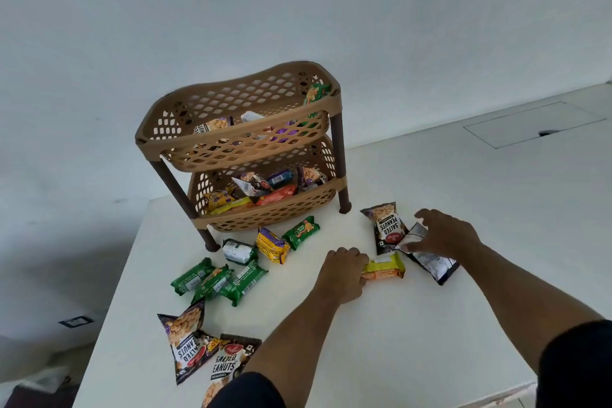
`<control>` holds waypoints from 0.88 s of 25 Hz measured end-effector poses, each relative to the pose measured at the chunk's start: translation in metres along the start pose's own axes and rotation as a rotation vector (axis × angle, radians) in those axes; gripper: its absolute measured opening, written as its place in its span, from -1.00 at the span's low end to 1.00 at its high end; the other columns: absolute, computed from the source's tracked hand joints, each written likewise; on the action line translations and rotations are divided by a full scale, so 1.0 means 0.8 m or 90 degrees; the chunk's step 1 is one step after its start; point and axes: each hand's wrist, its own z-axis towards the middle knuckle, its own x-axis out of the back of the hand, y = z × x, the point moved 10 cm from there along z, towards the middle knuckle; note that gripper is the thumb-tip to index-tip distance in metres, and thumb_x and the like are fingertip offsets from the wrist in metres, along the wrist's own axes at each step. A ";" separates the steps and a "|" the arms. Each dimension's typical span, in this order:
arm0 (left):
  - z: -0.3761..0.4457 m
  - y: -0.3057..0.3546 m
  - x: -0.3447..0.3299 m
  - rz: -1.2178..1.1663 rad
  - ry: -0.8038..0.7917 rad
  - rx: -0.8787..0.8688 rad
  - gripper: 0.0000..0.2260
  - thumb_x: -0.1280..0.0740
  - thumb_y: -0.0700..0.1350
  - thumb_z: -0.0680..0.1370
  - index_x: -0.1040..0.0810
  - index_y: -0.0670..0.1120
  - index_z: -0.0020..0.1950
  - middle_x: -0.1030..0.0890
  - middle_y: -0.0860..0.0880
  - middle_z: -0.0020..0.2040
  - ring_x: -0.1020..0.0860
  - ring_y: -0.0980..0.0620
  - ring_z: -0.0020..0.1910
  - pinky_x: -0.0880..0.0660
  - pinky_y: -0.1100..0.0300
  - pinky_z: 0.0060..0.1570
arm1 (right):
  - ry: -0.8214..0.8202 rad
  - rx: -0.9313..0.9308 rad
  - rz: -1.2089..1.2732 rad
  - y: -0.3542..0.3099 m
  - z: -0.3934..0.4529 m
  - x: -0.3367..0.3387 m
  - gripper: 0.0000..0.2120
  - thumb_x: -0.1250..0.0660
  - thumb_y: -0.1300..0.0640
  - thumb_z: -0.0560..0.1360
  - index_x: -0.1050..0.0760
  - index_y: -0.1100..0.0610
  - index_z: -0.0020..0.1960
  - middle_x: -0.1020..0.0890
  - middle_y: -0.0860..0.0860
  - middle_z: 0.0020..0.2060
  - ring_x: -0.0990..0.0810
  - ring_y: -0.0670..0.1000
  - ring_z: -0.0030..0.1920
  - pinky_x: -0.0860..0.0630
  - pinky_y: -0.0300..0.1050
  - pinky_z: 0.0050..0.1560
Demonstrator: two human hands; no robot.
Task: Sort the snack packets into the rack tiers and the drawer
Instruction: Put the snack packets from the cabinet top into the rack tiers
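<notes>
Lower left of the frame, two peanut packets (185, 344) and three green packets (217, 280) lie unsorted on the desk (381, 341). At centre, both tiers of the rack (241, 142) already hold snacks. The left hand (342, 275) has its fingers closed on a yellow packet (385, 267); right of it, the right hand (445, 235) spreads open fingers onto a dark packet (430, 262). No drawer shows.

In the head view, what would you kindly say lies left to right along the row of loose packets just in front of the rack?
White-and-green packet → yellow packet → green packet → upright peanut packet.
</notes>
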 end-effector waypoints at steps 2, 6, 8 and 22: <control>-0.007 -0.007 0.001 -0.010 0.013 0.005 -0.63 -0.36 -0.01 0.56 -0.48 -0.06 0.35 -0.53 -0.10 0.21 -0.49 -0.15 0.20 -0.37 -0.04 0.20 | -0.024 -0.015 -0.023 0.007 -0.003 -0.014 -0.07 -0.45 -0.47 0.22 -0.29 -0.11 0.47 -0.50 -0.12 0.36 -0.51 0.01 0.33 -0.43 0.01 0.23; -0.024 -0.026 0.003 -0.013 0.025 0.016 -0.62 -0.37 -0.07 0.53 -0.47 -0.07 0.33 -0.52 -0.10 0.19 -0.48 -0.15 0.17 -0.35 -0.05 0.17 | -0.042 -0.007 -0.055 0.000 -0.003 -0.029 -0.05 -0.50 -0.37 0.21 -0.24 -0.12 0.49 -0.54 -0.08 0.34 -0.54 0.03 0.30 -0.45 -0.02 0.18; -0.033 -0.038 0.005 -0.011 0.032 0.024 -0.62 -0.37 -0.10 0.50 -0.47 -0.08 0.31 -0.51 -0.10 0.17 -0.48 -0.16 0.15 -0.35 -0.04 0.16 | -0.063 0.004 -0.071 -0.008 -0.002 -0.033 -0.05 -0.52 -0.33 0.18 -0.25 -0.13 0.48 -0.57 -0.06 0.28 -0.57 0.05 0.23 -0.47 -0.05 0.09; -0.087 -0.139 0.099 0.045 0.148 0.053 -0.63 -0.34 0.02 0.51 -0.52 -0.07 0.28 -0.56 -0.06 0.13 -0.50 -0.07 0.13 -0.43 0.00 0.18 | -0.302 0.129 -0.129 -0.123 0.020 0.021 -0.23 -0.63 -0.33 -0.07 -0.50 -0.13 0.06 -0.60 -0.10 0.02 -0.63 -0.06 -0.07 -0.55 -0.17 -0.20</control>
